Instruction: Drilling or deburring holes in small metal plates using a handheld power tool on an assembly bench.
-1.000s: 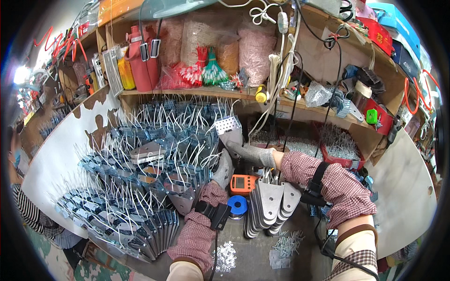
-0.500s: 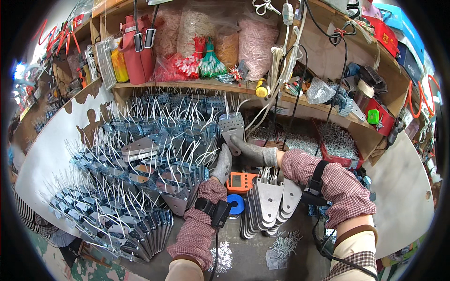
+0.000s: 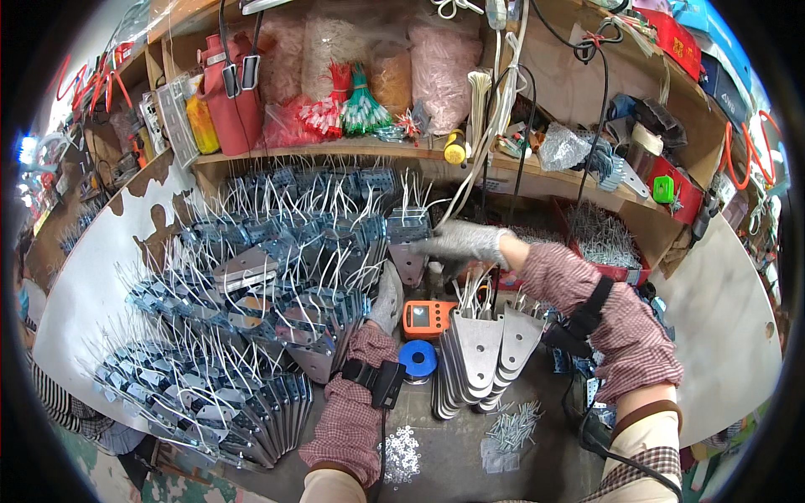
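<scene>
A grey metal bracket (image 3: 408, 261) with a bluish perforated top and white wires stands at the right end of the back row of similar wired brackets (image 3: 327, 230). My left hand (image 3: 386, 299), in a grey glove, lies along the row's right side with fingers stretched up beside that bracket. From the right, my gloved right hand (image 3: 470, 241) reaches over to the bracket's edge. Its fingers are stretched out and slightly blurred, so contact is hard to judge. Just nearer stands a stack of bare grey plates (image 3: 480, 356), with white wires behind its top.
An orange meter (image 3: 428, 318) and a blue spool (image 3: 418, 359) sit between my forearms. Small white washers (image 3: 400, 457) and loose screws (image 3: 513, 426) lie near the front. A red bin of screws (image 3: 602, 239) stands at the back right, under a wooden shelf (image 3: 335, 149).
My right hand has lifted a little and shifted right from the bracket's lower part. The bracket sits slightly lower and further left in view. My left hand has dropped slightly nearer.
</scene>
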The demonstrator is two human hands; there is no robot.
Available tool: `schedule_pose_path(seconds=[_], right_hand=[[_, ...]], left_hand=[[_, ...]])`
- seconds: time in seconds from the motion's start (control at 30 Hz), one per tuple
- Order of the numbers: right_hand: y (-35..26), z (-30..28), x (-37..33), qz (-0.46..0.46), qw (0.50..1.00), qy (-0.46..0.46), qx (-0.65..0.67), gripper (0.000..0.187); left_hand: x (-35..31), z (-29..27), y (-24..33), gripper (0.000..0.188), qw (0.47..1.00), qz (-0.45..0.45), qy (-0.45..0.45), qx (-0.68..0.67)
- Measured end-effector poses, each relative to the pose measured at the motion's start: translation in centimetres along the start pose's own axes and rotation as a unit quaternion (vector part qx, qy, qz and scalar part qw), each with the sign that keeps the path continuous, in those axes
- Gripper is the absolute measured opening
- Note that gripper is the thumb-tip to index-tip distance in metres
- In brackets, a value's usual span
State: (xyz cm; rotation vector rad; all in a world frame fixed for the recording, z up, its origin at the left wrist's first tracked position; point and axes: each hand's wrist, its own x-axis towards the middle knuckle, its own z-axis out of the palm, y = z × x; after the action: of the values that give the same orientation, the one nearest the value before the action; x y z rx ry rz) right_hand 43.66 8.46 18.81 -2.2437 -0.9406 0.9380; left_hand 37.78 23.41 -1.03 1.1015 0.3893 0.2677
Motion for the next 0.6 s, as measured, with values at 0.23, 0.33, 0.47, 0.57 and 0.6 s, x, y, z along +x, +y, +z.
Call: schedule_pose_path(seconds=[0.23,0.33,0.47,0.57,0.6], right_hand=[[-5.8,0.9,-3.2,-0.167,0.879,0.255,-0.366,0.056],[-5.8,1.9,-2.6,-0.23,0.819,0.326,-0.412,0.052],[-4.1,0.1,-1.3,-0.27,0.796,0.28,-0.463,0.05],[-3.1,-0.4,-0.1,-0.172,0.876,0.168,-0.418,0.046],[-4.9,0.2,0.5,-0.196,0.887,0.157,-0.387,0.046]], left_hand=[[0.0,0.3,-0.6,0.061,1.0,-0.006,0.001,0.009],[-0.1,0.2,-0.9,0.061,1.0,-0.008,0.004,0.019],[0.2,1.3,-1.6,0.06,1.0,-0.009,-0.004,0.024],[1.0,0.7,-2.4,0.06,0.999,-0.006,0.004,0.038],[0.9,-2.0,-0.7,0.06,0.996,0.019,0.031,0.079]])
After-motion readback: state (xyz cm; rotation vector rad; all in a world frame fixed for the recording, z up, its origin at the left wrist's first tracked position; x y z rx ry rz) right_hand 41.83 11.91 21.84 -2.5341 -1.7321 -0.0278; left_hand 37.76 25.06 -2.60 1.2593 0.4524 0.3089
